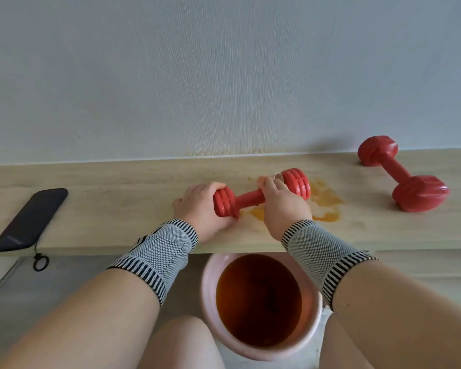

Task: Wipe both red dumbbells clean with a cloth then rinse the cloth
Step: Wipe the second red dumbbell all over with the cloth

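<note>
A small red ribbed dumbbell [250,197] lies across the middle of the pale wooden shelf [117,187]. My left hand [201,206] grips its left head. My right hand [281,202] is curled over the bar beside the right head, and a scrap of beige cloth [277,177] peeks out above the fingers. A second, larger red dumbbell [399,173] rests at the far right of the shelf, untouched. Both wrists wear grey knit bands with striped edges.
Orange wet stains [324,199] spread on the shelf under and right of the small dumbbell. A pink bucket [206,288] of brownish water stands on the floor below the shelf edge, between my knees. A dark phone [31,218] with a loop strap lies at the left. A grey wall rises behind.
</note>
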Action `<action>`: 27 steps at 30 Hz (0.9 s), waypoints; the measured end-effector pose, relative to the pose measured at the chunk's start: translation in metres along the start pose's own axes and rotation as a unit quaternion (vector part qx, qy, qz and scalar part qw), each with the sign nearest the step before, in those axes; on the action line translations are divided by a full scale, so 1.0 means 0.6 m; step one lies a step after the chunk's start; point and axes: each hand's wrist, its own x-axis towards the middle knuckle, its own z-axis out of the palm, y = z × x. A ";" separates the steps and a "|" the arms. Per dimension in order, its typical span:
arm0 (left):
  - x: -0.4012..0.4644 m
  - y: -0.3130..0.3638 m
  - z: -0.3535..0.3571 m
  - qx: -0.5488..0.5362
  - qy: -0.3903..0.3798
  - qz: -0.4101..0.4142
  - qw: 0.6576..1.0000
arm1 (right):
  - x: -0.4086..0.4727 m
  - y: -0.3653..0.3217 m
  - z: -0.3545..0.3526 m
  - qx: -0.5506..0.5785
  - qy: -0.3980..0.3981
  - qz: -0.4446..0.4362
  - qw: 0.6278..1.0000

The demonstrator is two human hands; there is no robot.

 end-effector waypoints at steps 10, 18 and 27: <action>-0.001 0.001 -0.004 -0.012 -0.006 -0.003 1.000 | 0.002 0.011 -0.007 0.007 -0.027 -0.024 0.999; -0.005 0.007 -0.006 -0.018 0.001 -0.005 1.000 | 0.001 -0.041 0.020 0.005 -0.090 -0.151 0.984; -0.006 0.010 0.000 -0.025 0.004 -0.002 1.000 | -0.005 -0.041 -0.003 0.011 -0.071 -0.047 0.996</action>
